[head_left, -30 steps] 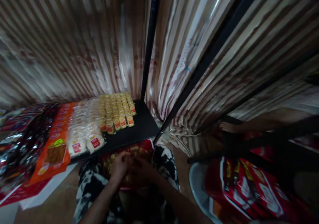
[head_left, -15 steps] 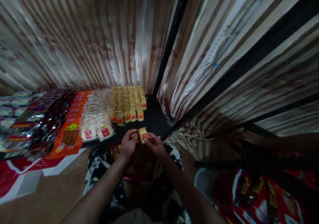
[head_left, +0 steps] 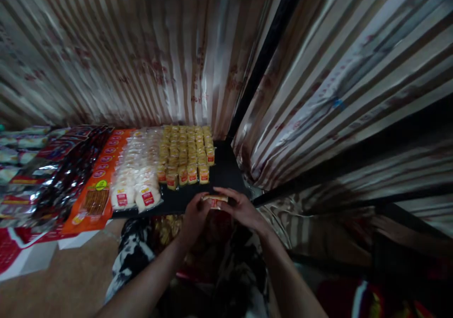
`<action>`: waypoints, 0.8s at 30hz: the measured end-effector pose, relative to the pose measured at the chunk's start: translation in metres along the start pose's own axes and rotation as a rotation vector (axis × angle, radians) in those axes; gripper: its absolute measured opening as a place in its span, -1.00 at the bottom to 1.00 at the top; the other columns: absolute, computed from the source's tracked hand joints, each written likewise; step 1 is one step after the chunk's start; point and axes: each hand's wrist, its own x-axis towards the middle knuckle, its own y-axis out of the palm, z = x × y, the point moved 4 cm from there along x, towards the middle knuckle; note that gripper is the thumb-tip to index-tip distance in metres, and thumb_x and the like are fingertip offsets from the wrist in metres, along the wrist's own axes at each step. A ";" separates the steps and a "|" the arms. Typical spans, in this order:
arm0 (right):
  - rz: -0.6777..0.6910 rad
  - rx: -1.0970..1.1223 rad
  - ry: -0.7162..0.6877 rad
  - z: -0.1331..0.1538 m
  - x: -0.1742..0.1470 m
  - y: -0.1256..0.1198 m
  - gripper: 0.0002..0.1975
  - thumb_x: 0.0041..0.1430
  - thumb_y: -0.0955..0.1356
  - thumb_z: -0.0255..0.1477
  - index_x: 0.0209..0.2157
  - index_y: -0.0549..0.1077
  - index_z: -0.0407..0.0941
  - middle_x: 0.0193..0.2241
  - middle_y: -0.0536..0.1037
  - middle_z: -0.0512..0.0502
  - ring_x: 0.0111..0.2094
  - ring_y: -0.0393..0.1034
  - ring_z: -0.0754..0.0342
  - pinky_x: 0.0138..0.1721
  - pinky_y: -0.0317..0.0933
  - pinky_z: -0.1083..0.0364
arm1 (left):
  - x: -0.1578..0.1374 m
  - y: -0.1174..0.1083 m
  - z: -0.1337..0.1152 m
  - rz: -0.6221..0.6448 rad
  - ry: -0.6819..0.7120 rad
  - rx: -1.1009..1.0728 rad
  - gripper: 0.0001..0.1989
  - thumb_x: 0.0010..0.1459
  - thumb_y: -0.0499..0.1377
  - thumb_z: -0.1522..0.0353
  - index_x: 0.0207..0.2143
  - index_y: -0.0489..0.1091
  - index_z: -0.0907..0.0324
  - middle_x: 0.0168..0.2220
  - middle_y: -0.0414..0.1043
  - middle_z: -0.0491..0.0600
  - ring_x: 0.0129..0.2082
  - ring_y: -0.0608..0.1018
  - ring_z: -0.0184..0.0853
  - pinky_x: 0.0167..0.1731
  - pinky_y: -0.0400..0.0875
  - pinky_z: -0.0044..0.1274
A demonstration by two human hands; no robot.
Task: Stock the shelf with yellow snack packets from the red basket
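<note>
A small yellow snack packet with a red label is held sideways at the front edge of the black shelf. My left hand pinches its left end, and my right hand has thumb and fingers closed on its right end. Just behind them stand rows of similar yellow packets, labels facing me along the front. Below my hands, between my knees, more yellow wrapped packets lie in a dim red container or bag whose shape I cannot make out.
Left along the shelf are white round packaged snacks, an orange bag and dark shiny packs. Striped curtains hang behind. A black post rises at the shelf's corner. Red bags sit low at right.
Both hands have shifted slightly right and turned the packet from upright to lying sideways, the right hand now gripping over its end. The view has swung, moving the curtains and shelf slightly.
</note>
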 end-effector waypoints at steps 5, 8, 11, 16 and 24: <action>-0.302 0.366 0.083 -0.012 0.012 -0.004 -0.48 -0.09 0.44 -0.21 -0.07 0.39 -0.11 -0.31 0.54 -0.02 -0.28 0.42 0.11 -0.17 0.30 0.09 | 0.000 0.025 0.013 -0.074 -0.144 -0.491 -0.62 0.05 0.16 0.16 -0.16 0.28 0.23 -0.17 0.47 0.07 -0.27 0.56 -0.30 -0.13 0.44 -0.36; -0.424 0.468 0.114 -0.021 0.012 0.005 -0.54 -0.09 0.44 -0.18 -0.17 0.42 -0.12 -0.28 0.54 -0.06 -0.25 0.43 0.08 -0.14 0.31 0.06 | 0.007 0.040 0.013 -0.114 -0.110 -0.617 -0.60 0.02 0.20 0.15 -0.18 0.27 0.23 -0.14 0.44 0.08 -0.18 0.54 -0.28 -0.07 0.41 -0.35; -0.464 0.477 0.066 -0.025 0.011 0.007 -0.53 -0.11 0.45 -0.21 -0.15 0.41 -0.11 -0.24 0.54 -0.07 -0.21 0.42 0.05 -0.10 0.30 0.05 | 0.019 0.051 0.014 -0.130 -0.092 -0.660 -0.59 -0.01 0.21 0.13 -0.22 0.26 0.22 -0.14 0.43 0.06 -0.14 0.52 -0.27 -0.05 0.40 -0.38; -0.553 0.327 0.080 -0.033 0.025 -0.009 -0.47 -0.08 0.40 -0.22 -0.04 0.39 -0.13 -0.23 0.54 -0.10 -0.25 0.42 0.03 -0.19 0.33 0.04 | 0.033 0.064 0.026 -0.184 -0.218 -0.577 -0.57 -0.03 0.26 0.22 -0.14 0.26 0.22 -0.16 0.44 0.07 -0.25 0.55 -0.31 -0.24 0.46 -0.47; -0.528 0.150 -0.016 -0.045 0.083 -0.016 -0.52 -0.03 0.34 -0.30 -0.03 0.42 -0.13 -0.27 0.49 -0.09 -0.32 0.38 0.09 -0.25 0.33 0.10 | 0.038 0.077 0.024 -0.128 -0.288 -0.543 -0.62 0.12 0.13 0.33 0.02 0.30 0.14 0.15 0.25 0.06 0.11 0.35 -0.23 -0.03 0.37 -0.49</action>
